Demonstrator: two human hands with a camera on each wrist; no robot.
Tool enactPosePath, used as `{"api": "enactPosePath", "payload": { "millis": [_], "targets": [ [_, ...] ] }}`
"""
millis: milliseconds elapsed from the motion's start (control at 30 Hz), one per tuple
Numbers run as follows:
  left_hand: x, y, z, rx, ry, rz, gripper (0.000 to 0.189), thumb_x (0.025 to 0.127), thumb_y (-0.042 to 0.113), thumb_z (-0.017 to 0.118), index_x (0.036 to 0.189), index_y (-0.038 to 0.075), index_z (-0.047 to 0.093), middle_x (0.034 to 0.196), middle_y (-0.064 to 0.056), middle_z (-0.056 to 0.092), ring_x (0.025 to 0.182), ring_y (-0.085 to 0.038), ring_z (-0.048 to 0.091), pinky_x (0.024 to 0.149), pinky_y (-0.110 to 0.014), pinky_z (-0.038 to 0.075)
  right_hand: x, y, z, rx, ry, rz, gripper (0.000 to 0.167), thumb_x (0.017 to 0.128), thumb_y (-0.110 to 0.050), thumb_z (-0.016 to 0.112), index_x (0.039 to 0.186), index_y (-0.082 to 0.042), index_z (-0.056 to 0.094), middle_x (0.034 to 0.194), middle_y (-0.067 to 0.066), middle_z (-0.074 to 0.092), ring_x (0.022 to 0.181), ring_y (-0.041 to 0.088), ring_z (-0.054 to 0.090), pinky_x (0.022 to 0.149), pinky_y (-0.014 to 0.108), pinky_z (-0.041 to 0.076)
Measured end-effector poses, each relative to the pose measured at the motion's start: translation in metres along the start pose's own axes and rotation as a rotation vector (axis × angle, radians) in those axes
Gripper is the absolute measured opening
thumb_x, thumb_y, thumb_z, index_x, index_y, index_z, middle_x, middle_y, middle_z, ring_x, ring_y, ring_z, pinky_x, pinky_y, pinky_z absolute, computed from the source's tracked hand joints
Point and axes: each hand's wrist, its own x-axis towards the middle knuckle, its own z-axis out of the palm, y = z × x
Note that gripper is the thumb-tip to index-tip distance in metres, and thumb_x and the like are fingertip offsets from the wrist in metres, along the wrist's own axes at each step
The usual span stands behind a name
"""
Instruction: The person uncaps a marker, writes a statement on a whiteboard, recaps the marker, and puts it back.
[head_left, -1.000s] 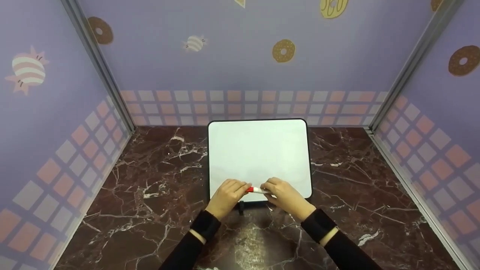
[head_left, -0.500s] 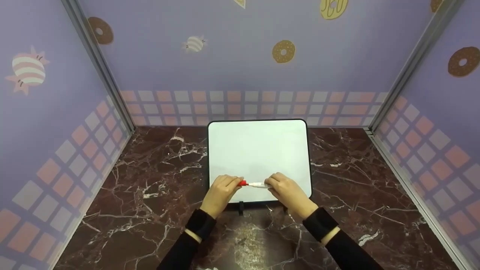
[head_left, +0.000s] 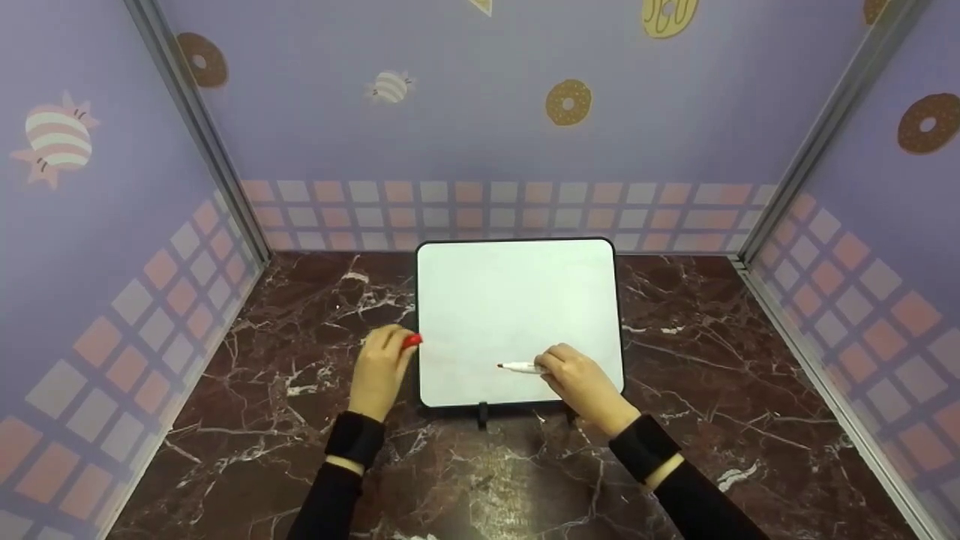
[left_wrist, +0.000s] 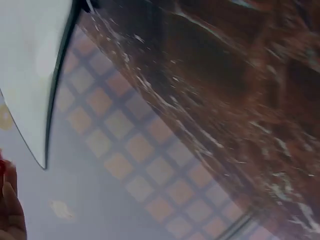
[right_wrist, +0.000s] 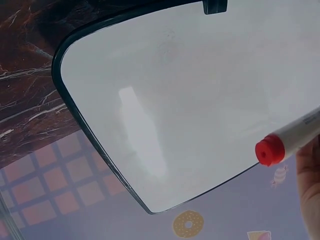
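Observation:
My right hand (head_left: 581, 381) holds a white marker (head_left: 520, 367) by its rear part, the bare tip pointing left in front of the whiteboard (head_left: 517, 315). In the right wrist view the marker's red end plug (right_wrist: 270, 150) faces the camera. Between the fingertips of my left hand (head_left: 379, 371) is the red marker cap (head_left: 412, 340), just off the board's left edge. Only part of the left hand (left_wrist: 11, 215) shows at the edge of the left wrist view. The whiteboard has a black frame and a white surface without visible writing.
The whiteboard stands on small black feet (head_left: 482, 416) on a dark red marbled table (head_left: 300, 450). Lilac patterned walls (head_left: 480, 135) close in the back and both sides, with grey metal strips (head_left: 202, 135) at the corners.
The cap has come off the marker. My left hand has carried it left, away from the marker, while the right hand has shifted slightly and keeps hold of the marker.

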Motion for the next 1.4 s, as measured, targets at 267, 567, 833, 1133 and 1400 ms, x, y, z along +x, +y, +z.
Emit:
{"api": "enactPosePath", "payload": {
  "millis": [267, 567, 833, 1133, 1400],
  "targets": [
    [-0.021, -0.032, -0.005, 0.107, -0.111, -0.350, 0.022, 0.081, 0.009, 0.079, 0.092, -0.007, 0.069, 0.090, -0.023, 0.066, 0.088, -0.043, 0.063, 0.081, -0.054, 0.054, -0.001, -0.001, 0.000, -0.001, -0.028, 0.011, 0.016, 0.081, 0.000, 0.077, 0.094, -0.003, 0.068, 0.087, 0.006, 0.065, 0.081, 0.019, 0.061, 0.071, 0.029, 0.057],
    [-0.038, -0.042, -0.005, 0.224, -0.281, -0.532, 0.022, 0.079, 0.006, 0.081, 0.082, -0.011, 0.067, 0.083, -0.030, 0.065, 0.079, -0.050, 0.065, 0.073, -0.058, 0.055, -0.001, -0.001, 0.002, -0.002, -0.029, -0.002, 0.016, 0.081, -0.001, 0.077, 0.093, -0.004, 0.068, 0.086, 0.006, 0.064, 0.079, 0.019, 0.061, 0.070, 0.030, 0.056],
    [-0.037, -0.039, -0.007, 0.244, -0.415, -0.617, 0.021, 0.076, 0.003, 0.081, 0.083, -0.010, 0.066, 0.086, -0.032, 0.069, 0.079, -0.049, 0.068, 0.068, -0.057, 0.058, -0.001, -0.002, 0.001, 0.007, -0.022, -0.007, 0.017, 0.080, 0.000, 0.077, 0.093, -0.003, 0.068, 0.086, 0.006, 0.065, 0.079, 0.019, 0.061, 0.071, 0.029, 0.057],
    [-0.036, -0.040, -0.009, 0.243, -0.495, -0.664, 0.069, 0.072, 0.016, 0.089, 0.122, -0.016, 0.054, 0.104, -0.038, 0.064, 0.093, -0.056, 0.064, 0.075, -0.058, 0.057, -0.001, -0.002, 0.001, 0.001, -0.023, -0.007, 0.016, 0.081, -0.001, 0.077, 0.094, -0.004, 0.068, 0.086, 0.005, 0.064, 0.079, 0.019, 0.061, 0.070, 0.029, 0.057],
    [-0.011, -0.016, -0.020, 0.252, -0.235, -0.371, 0.052, 0.081, 0.028, 0.081, 0.109, -0.013, 0.064, 0.107, -0.031, 0.065, 0.099, -0.045, 0.063, 0.089, -0.053, 0.054, 0.002, 0.000, 0.001, -0.008, -0.012, -0.013, 0.017, 0.081, -0.001, 0.078, 0.094, -0.004, 0.068, 0.086, 0.006, 0.064, 0.079, 0.019, 0.060, 0.069, 0.029, 0.057]
  ]
}}
